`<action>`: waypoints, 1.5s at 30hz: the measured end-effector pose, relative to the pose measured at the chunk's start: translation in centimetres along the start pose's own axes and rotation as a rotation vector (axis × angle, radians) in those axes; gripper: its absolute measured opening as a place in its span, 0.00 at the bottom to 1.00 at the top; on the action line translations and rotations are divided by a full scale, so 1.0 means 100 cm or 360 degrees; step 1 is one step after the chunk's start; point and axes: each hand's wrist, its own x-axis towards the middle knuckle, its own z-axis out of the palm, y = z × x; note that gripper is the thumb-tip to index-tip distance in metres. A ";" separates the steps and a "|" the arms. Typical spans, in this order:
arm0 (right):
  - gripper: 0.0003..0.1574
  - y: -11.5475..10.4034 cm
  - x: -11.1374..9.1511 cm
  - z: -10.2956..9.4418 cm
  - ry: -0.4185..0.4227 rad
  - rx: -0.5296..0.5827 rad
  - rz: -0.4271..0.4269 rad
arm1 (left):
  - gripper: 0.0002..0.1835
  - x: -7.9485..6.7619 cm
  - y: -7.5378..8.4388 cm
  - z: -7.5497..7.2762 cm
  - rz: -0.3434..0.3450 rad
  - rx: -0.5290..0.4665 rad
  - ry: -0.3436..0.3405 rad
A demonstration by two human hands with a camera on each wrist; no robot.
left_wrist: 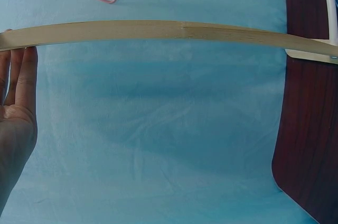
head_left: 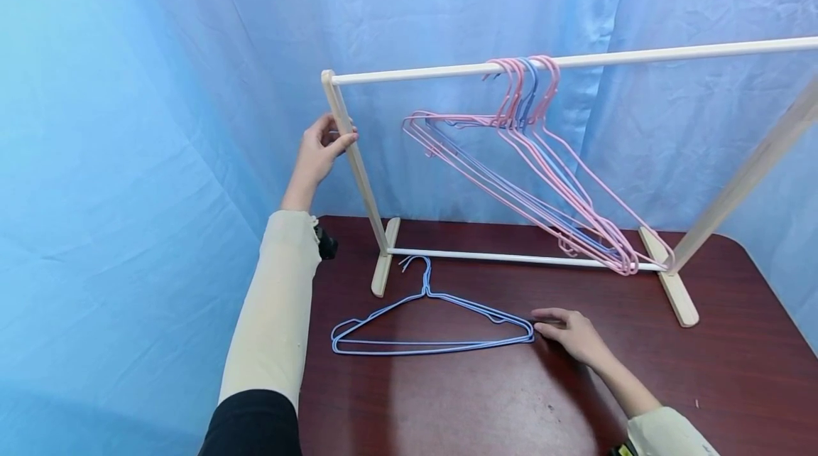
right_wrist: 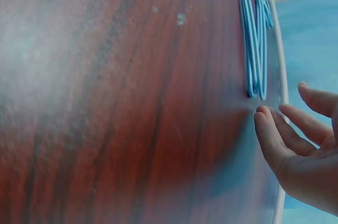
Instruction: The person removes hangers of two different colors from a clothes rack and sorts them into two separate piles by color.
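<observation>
Hangers (head_left: 427,291), blue wire, lie flat in a small stack on worktop (head_left: 473,406), hooks twd rack (head_left: 741,187), nr its L foot (head_left: 385,268). R hand (head_left: 575,337): fingers loosely bent, nothing held, tips just beside stack's R end; can't tell if touching. L hand (head_left: 319,154) grips upper part of rack's L post (head_left: 364,186), thumb in front, other fingers round behind. Pink hangers (head_left: 513,114), w/ some blue between, hang from top rail (head_left: 639,56); lower corners reach nr R end of lower rail (head_left: 486,256). Blue curtain (head_left: 160,229) behind rack & along L side.
</observation>
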 end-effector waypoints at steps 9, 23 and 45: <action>0.22 0.006 0.003 -0.022 0.0054 0.0179 -0.0003 | 0.19 0.000 -0.003 -0.001 -0.0004 -0.0001 0.0010; 0.28 0.005 -0.001 -0.065 0.0165 0.0292 -0.0074 | 0.21 -0.002 -0.001 -0.001 -0.0004 0.0013 0.0015; 0.23 -0.006 -0.027 -0.135 0.0215 0.1149 -0.0358 | 0.20 0.000 -0.002 0.000 -0.0016 -0.0009 -0.0006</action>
